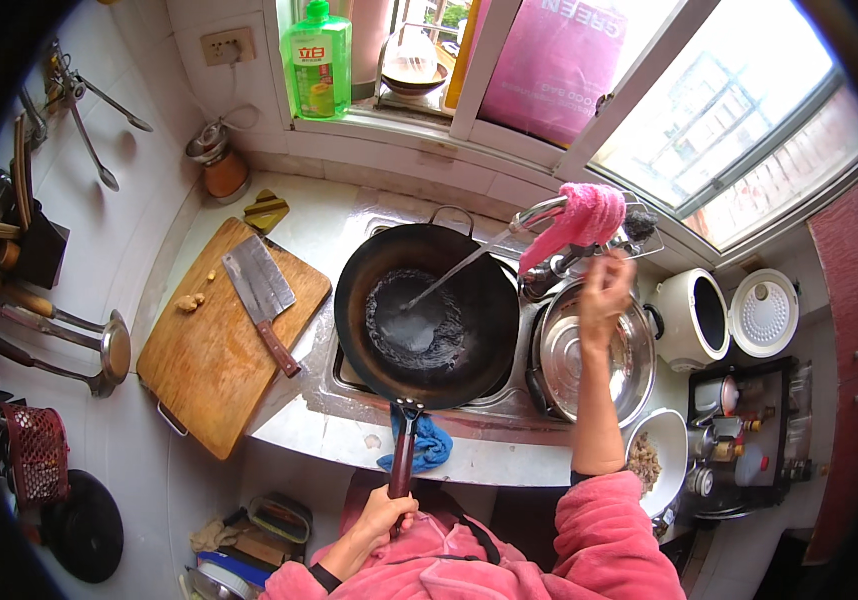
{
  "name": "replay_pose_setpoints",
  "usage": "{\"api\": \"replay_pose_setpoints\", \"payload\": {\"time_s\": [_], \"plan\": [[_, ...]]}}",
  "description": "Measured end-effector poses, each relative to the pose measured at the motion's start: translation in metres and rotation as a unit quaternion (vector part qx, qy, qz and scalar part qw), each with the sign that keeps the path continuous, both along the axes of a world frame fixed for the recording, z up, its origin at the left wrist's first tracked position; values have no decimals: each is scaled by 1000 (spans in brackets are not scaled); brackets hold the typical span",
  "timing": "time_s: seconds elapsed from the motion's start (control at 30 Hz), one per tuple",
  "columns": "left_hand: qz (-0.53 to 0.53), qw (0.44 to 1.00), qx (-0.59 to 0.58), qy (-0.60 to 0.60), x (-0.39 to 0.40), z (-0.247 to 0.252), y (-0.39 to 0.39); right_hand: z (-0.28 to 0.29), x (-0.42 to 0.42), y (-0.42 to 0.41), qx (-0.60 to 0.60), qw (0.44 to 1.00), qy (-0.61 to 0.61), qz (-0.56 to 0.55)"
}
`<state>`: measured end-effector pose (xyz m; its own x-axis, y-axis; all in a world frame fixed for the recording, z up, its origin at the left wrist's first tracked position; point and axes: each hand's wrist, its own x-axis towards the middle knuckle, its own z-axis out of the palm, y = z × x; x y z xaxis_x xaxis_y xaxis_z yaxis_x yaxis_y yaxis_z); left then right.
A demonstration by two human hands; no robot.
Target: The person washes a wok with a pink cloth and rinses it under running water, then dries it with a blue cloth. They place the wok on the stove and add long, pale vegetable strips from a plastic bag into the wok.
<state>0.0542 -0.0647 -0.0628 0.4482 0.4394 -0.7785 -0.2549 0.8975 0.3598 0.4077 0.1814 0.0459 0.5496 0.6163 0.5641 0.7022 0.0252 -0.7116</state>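
Observation:
My left hand [381, 517] is wrapped around the dark wooden handle [403, 457] of a black wok [354, 300]. The wok sits over the sink [357, 394], and a stream of water [459, 264] runs into the shallow water [417, 330] at its bottom. That stream comes from a chrome faucet [537, 214] with a pink cloth [582, 217] draped over its spout. Raised just below the cloth, my right hand [606, 296] is blurred with its fingers bent; whether it grips anything is unclear. Under the right forearm stands a stainless steel pot [560, 352] in the other basin.
On the left, a wooden cutting board [203, 375] bears a cleaver [260, 281] and ginger pieces [190, 301]. A blue cloth [429, 444] lies under the wok handle. To the right are a white bowl [673, 457] of chopped food and a lidded cooker [688, 311], its lid raised. Green detergent [320, 64] stands on the sill.

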Motion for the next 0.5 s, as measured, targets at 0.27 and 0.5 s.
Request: {"api": "replay_pose_setpoints", "payload": {"time_s": [0.27,0.5], "plan": [[-21,1000,15,3,1,2,0,83,6,29,43,991,-68,105],[-14,1000,7,4,-1,4,2,115,15,46,-14,988,-140,66]]}}
